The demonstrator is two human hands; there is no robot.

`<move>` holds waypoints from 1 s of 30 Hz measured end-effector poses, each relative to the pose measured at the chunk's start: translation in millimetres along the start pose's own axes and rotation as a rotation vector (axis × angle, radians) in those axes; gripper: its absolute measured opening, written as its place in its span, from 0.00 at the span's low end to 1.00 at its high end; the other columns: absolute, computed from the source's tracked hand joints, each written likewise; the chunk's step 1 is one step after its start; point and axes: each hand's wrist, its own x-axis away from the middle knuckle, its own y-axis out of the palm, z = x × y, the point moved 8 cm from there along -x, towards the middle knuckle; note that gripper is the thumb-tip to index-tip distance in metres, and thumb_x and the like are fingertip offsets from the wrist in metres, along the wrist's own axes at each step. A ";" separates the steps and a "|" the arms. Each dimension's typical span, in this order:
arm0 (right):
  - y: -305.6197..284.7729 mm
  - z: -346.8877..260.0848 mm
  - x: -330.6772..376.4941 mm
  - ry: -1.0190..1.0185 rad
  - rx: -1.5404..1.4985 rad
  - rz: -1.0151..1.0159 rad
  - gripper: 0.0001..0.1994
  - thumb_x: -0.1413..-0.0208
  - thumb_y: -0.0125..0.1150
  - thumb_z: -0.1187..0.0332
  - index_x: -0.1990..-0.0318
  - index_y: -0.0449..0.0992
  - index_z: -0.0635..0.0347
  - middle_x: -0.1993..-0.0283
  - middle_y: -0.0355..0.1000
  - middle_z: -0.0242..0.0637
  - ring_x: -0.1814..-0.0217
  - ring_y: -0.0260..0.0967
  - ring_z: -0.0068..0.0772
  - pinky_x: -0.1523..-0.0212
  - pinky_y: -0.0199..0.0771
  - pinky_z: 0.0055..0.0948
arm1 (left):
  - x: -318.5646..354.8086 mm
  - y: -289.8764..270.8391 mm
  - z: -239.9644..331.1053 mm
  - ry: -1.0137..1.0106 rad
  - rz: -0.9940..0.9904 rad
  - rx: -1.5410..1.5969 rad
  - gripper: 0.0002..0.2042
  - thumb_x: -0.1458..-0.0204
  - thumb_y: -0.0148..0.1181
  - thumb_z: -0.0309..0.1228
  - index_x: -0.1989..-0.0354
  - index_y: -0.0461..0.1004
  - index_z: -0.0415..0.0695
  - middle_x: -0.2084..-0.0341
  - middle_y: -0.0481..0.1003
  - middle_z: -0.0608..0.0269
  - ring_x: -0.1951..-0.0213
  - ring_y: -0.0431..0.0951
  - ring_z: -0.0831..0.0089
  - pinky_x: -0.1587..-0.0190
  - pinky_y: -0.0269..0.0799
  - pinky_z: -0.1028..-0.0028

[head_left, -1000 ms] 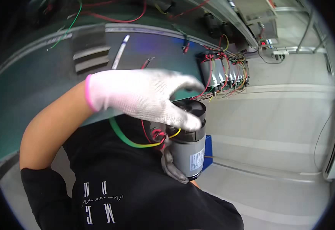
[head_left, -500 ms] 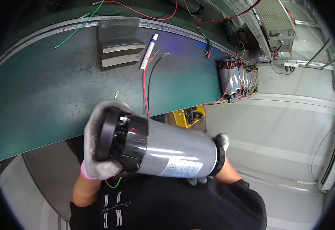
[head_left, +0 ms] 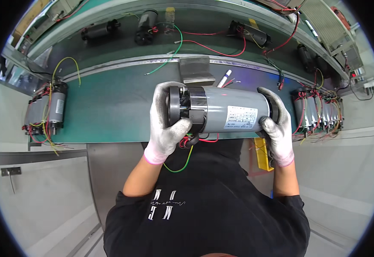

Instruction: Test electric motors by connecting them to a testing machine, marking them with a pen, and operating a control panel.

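A grey cylindrical electric motor point(head_left: 219, 105) with black ends and a white label lies level across my two hands, above the front part of the green bench. Wearing a pale glove, my left hand point(head_left: 163, 122) wraps round the black slotted end. At the opposite end, my right hand point(head_left: 280, 130) grips the black cap, its thumb near the label. Red and green-yellow wires point(head_left: 188, 160) hang below the left end. Behind the motor are a dark metal V-shaped block point(head_left: 194, 70) and a white marker pen point(head_left: 224, 79), partly hidden.
Rows of similar motors with wires stand at the bench's left point(head_left: 46, 105) and right point(head_left: 317, 111) ends. More motors lie on the dark surface beyond the metal rail point(head_left: 123, 62), beside a loose green wire point(head_left: 176, 51). Below the bench edge is a yellow bin point(head_left: 262, 154).
The motor has gone from tilted to level, and its label now faces up. Both hands still hold its ends. My view has shifted, showing more of the bench's far side and left end.
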 end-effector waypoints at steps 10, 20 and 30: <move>-13.6 -24.7 13.4 -0.490 0.367 -0.039 0.51 0.59 0.85 0.49 0.30 0.68 0.70 0.34 0.71 0.50 0.34 0.72 0.45 0.30 0.70 0.43 | 2.8 18.4 43.3 0.450 -0.011 0.056 0.42 0.48 0.72 0.60 0.39 0.67 0.35 0.51 0.76 0.50 0.47 0.79 0.61 0.40 0.76 0.59; -7.2 -81.9 36.7 -0.958 0.134 -0.039 0.40 0.48 0.75 0.46 0.36 0.71 0.66 0.39 0.72 0.55 0.43 0.75 0.52 0.41 0.78 0.47 | 30.9 34.1 106.5 1.004 -0.257 -0.102 0.42 0.45 0.65 0.69 0.42 0.69 0.38 0.52 0.77 0.40 0.49 0.81 0.44 0.48 0.82 0.50; -30.3 -40.9 22.3 -0.549 -0.073 0.143 0.15 0.32 0.57 0.58 0.48 0.75 0.58 0.46 0.74 0.60 0.52 0.79 0.52 0.56 0.86 0.42 | 26.4 26.1 115.5 0.997 -0.218 -0.092 0.32 0.39 0.65 0.58 0.44 0.69 0.40 0.52 0.78 0.40 0.49 0.81 0.44 0.51 0.83 0.51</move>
